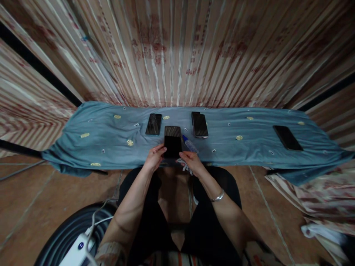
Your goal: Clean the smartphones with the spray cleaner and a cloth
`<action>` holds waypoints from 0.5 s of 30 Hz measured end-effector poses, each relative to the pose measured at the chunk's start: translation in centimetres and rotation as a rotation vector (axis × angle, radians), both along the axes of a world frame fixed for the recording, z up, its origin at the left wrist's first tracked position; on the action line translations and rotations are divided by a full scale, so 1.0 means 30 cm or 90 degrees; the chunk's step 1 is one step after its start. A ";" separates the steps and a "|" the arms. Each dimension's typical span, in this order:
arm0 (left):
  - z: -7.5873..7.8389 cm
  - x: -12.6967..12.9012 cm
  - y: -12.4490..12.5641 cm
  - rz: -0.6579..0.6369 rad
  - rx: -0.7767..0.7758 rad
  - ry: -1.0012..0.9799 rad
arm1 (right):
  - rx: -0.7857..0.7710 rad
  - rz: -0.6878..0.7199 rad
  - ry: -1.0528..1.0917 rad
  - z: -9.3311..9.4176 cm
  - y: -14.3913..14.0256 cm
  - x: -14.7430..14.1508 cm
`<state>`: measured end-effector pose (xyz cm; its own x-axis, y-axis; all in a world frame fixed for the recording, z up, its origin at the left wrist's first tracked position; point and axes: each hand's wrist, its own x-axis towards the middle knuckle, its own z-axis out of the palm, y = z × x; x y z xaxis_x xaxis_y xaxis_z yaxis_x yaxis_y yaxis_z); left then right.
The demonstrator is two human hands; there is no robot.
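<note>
Between my hands is a dark smartphone (172, 142), its black screen facing up toward me. My left hand (155, 157) pinches its left edge, thumb on the front. At the phone's lower right corner, my right hand (191, 162) grips the edge and also has a crumpled whitish cloth or tissue (184, 165) under its fingers. Just right of the phone lies a blue-capped bottle or tube (190, 144) on the table cover. Beyond it, to the right, a pair of dark phones (200, 125) overlap each other. Another dark phone (153, 124) rests behind my left hand.
The narrow table has a blue-green patterned cloth (249, 144). One more phone (287, 137) lies far right. A striped curtain (177, 55) hangs behind, with dark poles (41, 64) at the sides. Lower left, a white power bank (77, 249) with cables sits on a black round object (58, 236).
</note>
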<state>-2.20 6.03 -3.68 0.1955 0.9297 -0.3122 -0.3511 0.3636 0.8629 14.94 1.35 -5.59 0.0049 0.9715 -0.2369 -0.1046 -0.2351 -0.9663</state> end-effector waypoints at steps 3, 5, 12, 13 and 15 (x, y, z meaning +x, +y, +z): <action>0.000 0.002 -0.004 -0.019 0.027 0.005 | 0.004 -0.009 -0.034 -0.011 0.003 -0.004; 0.000 0.005 -0.005 -0.021 0.038 0.013 | 0.009 -0.008 -0.053 -0.016 0.006 -0.006; 0.010 0.006 -0.011 -0.006 0.050 -0.015 | 0.012 -0.025 -0.016 -0.002 0.002 -0.012; 0.011 0.005 -0.012 -0.006 0.046 -0.027 | 0.009 -0.031 0.008 0.004 0.000 -0.013; 0.012 0.002 -0.011 -0.007 0.033 -0.043 | 0.000 -0.036 0.050 0.015 -0.004 -0.014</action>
